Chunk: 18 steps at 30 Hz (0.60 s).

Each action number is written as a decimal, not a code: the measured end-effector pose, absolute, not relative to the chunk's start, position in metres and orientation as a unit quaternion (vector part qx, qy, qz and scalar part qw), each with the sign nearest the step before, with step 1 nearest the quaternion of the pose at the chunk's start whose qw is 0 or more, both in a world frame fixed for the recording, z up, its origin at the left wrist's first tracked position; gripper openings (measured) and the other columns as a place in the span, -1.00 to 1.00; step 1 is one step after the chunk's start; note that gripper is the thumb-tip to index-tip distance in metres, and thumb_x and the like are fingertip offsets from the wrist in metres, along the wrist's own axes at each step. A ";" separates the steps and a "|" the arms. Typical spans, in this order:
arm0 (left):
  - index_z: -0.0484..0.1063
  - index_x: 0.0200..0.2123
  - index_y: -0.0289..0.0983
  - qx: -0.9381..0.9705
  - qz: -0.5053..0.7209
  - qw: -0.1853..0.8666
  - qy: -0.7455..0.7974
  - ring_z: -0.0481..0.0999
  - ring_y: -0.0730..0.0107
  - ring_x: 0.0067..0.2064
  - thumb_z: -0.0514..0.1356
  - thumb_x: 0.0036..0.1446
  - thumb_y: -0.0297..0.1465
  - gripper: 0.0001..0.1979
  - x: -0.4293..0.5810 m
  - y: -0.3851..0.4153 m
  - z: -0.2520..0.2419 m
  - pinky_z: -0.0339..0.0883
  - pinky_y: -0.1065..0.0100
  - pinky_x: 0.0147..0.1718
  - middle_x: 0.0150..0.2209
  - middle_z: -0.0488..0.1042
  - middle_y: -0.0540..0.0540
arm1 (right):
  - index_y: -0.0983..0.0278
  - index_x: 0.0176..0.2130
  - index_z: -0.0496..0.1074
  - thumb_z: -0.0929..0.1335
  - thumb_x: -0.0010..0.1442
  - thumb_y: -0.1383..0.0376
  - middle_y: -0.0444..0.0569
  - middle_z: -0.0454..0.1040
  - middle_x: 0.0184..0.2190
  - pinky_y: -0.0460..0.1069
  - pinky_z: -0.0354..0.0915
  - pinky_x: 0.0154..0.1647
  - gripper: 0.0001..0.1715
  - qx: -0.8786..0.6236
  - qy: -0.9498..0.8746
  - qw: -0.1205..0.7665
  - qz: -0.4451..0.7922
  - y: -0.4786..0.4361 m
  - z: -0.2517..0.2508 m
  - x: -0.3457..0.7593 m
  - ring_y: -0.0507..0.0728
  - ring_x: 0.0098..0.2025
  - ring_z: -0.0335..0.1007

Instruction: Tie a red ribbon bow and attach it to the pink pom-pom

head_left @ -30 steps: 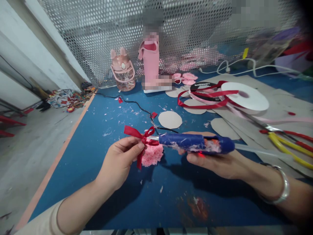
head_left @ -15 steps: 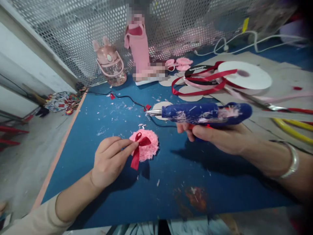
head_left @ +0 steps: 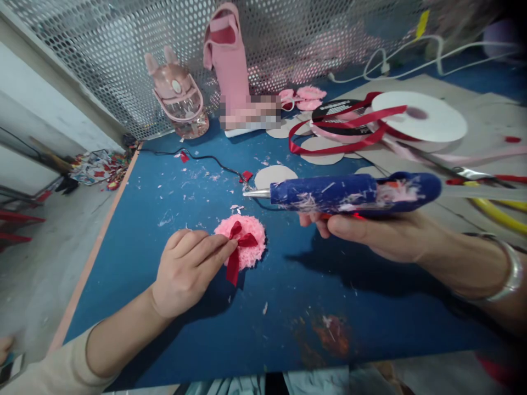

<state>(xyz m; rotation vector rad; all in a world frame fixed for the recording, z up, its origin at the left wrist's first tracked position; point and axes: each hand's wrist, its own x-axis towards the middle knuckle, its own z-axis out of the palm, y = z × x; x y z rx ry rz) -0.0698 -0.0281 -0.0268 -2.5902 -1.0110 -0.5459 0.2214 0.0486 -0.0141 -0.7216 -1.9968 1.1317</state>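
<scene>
My left hand (head_left: 191, 269) pinches a dark red ribbon bow (head_left: 247, 240) between thumb and fingers. Beneath the bow lies a fluffy pink disc (head_left: 254, 258) on the blue table; whether the bow touches it I cannot tell. My right hand (head_left: 370, 233) grips a blue glue gun (head_left: 329, 192) flecked with pale fibres, held above the table. Its metal nozzle points left, above and to the right of the disc. A small red light glows near my thumb, and a glue stick (head_left: 481, 191) extends from the gun's rear.
A white ribbon spool (head_left: 440, 115), red ribbon (head_left: 349, 148), and yellow-handled scissors (head_left: 494, 214) lie at right. Pale round pieces (head_left: 275, 176) rest behind the gun. A pink bottle (head_left: 185, 109) stands by the perforated metal panel (head_left: 111, 60). A black cord (head_left: 209, 159) crosses the table.
The bow has turned slightly in my left hand, its loops now spread over the disc. The glue gun appears a little farther right, still in my right hand; the camera view has shifted slightly.
</scene>
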 end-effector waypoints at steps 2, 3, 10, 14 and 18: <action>0.48 -0.09 -0.36 -0.900 -0.181 0.159 -0.363 0.42 0.27 -0.25 0.18 0.19 -0.59 -0.78 -0.068 -0.030 -0.025 0.21 0.24 -0.29 -0.23 0.62 -0.14 | 0.17 -0.37 0.46 0.35 0.23 0.03 -0.17 0.50 -0.46 -0.09 0.37 -0.51 -0.70 -0.278 -0.777 0.365 0.431 0.048 -0.014 0.221 0.01 -0.50 0.40; 0.47 -0.09 -0.36 -0.897 -0.178 0.163 -0.369 0.42 0.27 -0.26 0.18 0.19 -0.59 -0.78 -0.066 -0.032 -0.024 0.21 0.25 -0.29 -0.24 0.62 -0.13 | 0.17 -0.36 0.47 0.35 0.23 0.05 -0.17 0.52 -0.44 -0.10 0.38 -0.50 -0.73 -0.279 -0.777 0.368 0.427 0.048 -0.014 0.221 0.01 -0.50 0.41; 0.48 -0.07 -0.35 -0.883 -0.136 0.161 -0.420 0.44 0.23 -0.23 0.14 0.22 -0.58 -0.77 -0.056 -0.042 -0.022 0.20 0.21 -0.26 -0.21 0.60 -0.15 | 0.14 -0.34 0.48 0.37 0.21 0.16 -0.22 0.54 -0.42 -0.13 0.37 -0.55 -0.86 -0.269 -0.783 0.367 0.424 0.049 -0.012 0.221 -0.02 -0.52 0.41; 0.48 -0.07 -0.32 -0.884 -0.094 0.133 -0.439 0.47 0.17 -0.21 0.10 0.22 -0.55 -0.75 -0.052 -0.047 -0.016 0.21 0.15 -0.22 -0.16 0.59 -0.14 | 0.14 -0.37 0.45 0.37 0.21 0.19 -0.23 0.51 -0.46 -0.11 0.38 -0.52 -0.87 -0.269 -0.795 0.355 0.411 0.050 -0.010 0.220 0.01 -0.51 0.41; 0.44 -0.01 -0.24 -0.841 -0.157 0.120 -0.503 0.49 0.10 -0.10 0.07 0.15 -0.56 -0.64 -0.056 -0.048 0.010 0.24 0.04 -0.08 -0.06 0.55 -0.18 | 0.14 -0.38 0.40 0.37 0.19 0.21 -0.20 0.47 -0.48 -0.06 0.40 -0.45 -0.90 -0.280 -0.806 0.355 0.382 0.051 -0.011 0.220 0.05 -0.47 0.42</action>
